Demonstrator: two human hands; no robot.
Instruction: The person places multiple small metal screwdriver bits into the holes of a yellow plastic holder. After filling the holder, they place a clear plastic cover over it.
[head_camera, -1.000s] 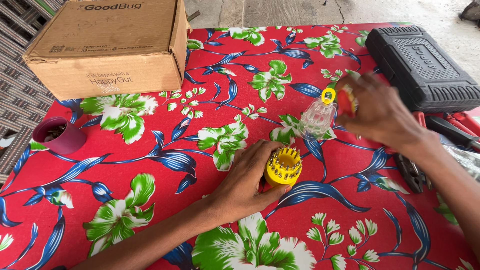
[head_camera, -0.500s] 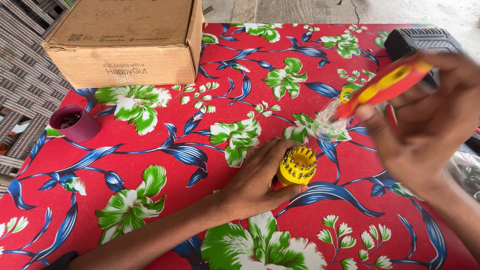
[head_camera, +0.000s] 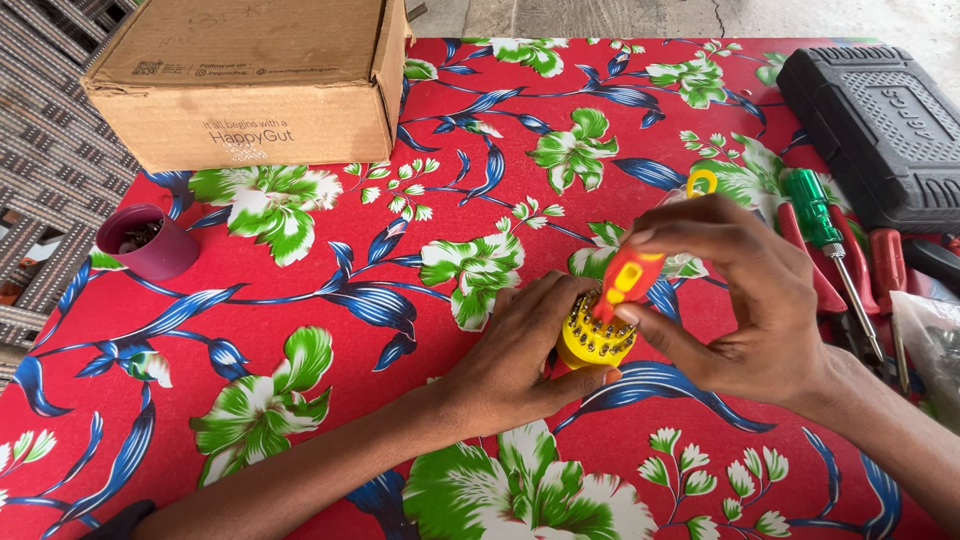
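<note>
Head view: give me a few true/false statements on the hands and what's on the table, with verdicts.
1. The left hand rests against the yellow bit holder. True.
2. The right hand holds a blue screwdriver. False: it holds a red and yellow handle over the holder.
3. The cardboard box sits at the far left of the flowered tablecloth. True.
4. The purple cup stands on top of the box. False: it stands on the cloth near the left edge.
5. The black case lies open. False: it is closed.

Cardboard box (head_camera: 250, 85) on floral red tablecloth (head_camera: 330, 300), maroon cup (head_camera: 147, 242) near left edge, black tool case (head_camera: 875, 135), green-handled screwdriver (head_camera: 818, 212)
</note>
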